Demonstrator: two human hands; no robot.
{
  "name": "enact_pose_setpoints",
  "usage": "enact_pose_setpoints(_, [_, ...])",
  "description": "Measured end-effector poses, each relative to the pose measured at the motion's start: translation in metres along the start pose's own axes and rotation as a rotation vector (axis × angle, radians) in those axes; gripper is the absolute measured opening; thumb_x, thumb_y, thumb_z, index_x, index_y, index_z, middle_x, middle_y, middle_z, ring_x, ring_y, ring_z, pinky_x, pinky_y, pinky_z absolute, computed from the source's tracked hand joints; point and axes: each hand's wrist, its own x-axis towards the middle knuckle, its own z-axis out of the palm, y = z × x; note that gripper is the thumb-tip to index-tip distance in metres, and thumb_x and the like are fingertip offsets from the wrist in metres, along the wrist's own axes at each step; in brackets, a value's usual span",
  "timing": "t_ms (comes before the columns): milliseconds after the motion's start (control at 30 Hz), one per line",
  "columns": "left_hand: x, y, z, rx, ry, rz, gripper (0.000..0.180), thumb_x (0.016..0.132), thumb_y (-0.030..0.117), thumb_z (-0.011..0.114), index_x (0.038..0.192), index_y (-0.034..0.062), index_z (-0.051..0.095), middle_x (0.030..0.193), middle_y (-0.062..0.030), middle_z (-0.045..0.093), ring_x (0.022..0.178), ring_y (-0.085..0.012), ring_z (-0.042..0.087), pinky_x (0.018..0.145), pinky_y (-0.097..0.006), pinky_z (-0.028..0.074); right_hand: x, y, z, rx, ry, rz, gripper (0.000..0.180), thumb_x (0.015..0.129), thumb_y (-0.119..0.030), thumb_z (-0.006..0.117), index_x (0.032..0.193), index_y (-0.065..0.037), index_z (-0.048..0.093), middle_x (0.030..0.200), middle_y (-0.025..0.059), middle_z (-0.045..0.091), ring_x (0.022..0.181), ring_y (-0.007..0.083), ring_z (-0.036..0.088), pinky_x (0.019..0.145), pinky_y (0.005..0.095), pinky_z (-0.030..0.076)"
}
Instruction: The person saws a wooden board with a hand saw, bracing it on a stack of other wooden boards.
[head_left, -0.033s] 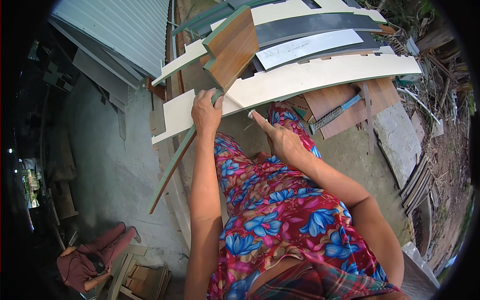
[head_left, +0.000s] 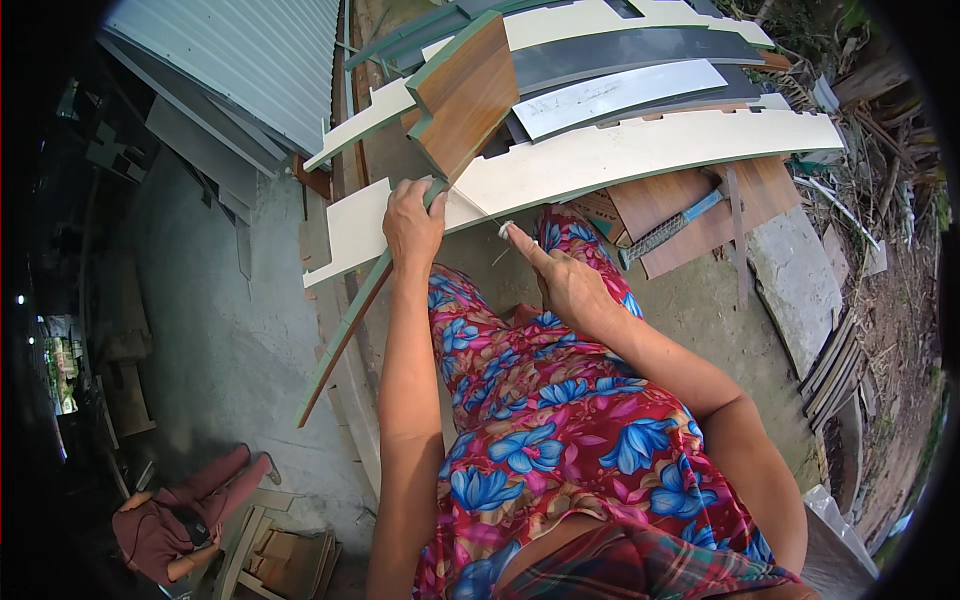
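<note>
Several long flat boards are stacked across the top of the view. Largest is the cream notched board (head_left: 640, 150), lying crosswise over the person's lap, with grey and white panels (head_left: 620, 90) piled behind it. Corrugated metal sheet (head_left: 240, 60) stands at upper left, bare concrete floor (head_left: 230, 340) below. A second person in a dark red top (head_left: 170, 525) crouches at lower left by wooden frames. Brown plywood sheet (head_left: 700, 215) lies right of the lap with a blue-handled hammer (head_left: 665, 228) on it.

Next down: brown wood-faced panel with green edging (head_left: 470, 90), tilted up on the cream board. A thin green strip (head_left: 345, 335) runs from that panel's lower corner down and left, sticking out past the board.

Left hand (head_left: 412, 222) is closed around the upper end of the green strip, fingers wrapped over it right at the cream board's edge. Right hand (head_left: 565, 280) is mostly curled, index finger stretched out with something small and whitish (head_left: 505, 229) at its tip, touching or just off the cream board's near edge; too small to tell what it is. A fine line seems to run from it toward the panel corner.

Progress, as a judgement: looks like an early-to-middle stage of edge work. Strip is gripped but hangs loose, not seated along any edge. Hammer is untouched, well apart from both hands.
</note>
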Motion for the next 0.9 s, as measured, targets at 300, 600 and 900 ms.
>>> enact_pose_setpoints(300, [-0.002, -0.002, 0.000, 0.013, 0.008, 0.007, 0.026, 0.081, 0.013, 0.075, 0.103, 0.0018, 0.068, 0.096, -0.0144, 0.064, 0.095, -0.0362, 0.062, 0.081, -0.045, 0.050, 0.086, -0.028, 0.009, -0.035, 0.076, -0.036, 0.067, 0.088, -0.004, 0.050, 0.152, -0.017, 0.038, 0.081, 0.0213, 0.068, 0.073, 0.0391, 0.069, 0.065, 0.0478, 0.055])
enact_pose_setpoints(600, [-0.003, 0.001, 0.000, -0.003, 0.034, 0.001, 0.025, 0.080, 0.015, 0.076, 0.101, 0.0017, 0.068, 0.096, -0.0145, 0.065, 0.095, -0.0361, 0.062, 0.080, -0.046, 0.050, -0.002, 0.000, 0.002, -0.024, 0.002, -0.011, 0.073, 0.088, -0.002, 0.051, 0.156, -0.019, 0.031, 0.079, 0.0200, 0.066, 0.067, 0.0366, 0.066, 0.063, 0.0466, 0.054])
enact_pose_setpoints(900, [-0.003, -0.002, -0.001, 0.020, 0.001, 0.003, 0.026, 0.081, 0.014, 0.075, 0.103, 0.0010, 0.068, 0.097, -0.0146, 0.064, 0.095, -0.0359, 0.062, 0.081, -0.046, 0.050, 0.076, -0.026, 0.006, -0.053, 0.014, -0.021, 0.075, 0.086, 0.001, 0.050, 0.156, -0.019, 0.031, 0.084, 0.0221, 0.067, 0.074, 0.0384, 0.069, 0.064, 0.0468, 0.055])
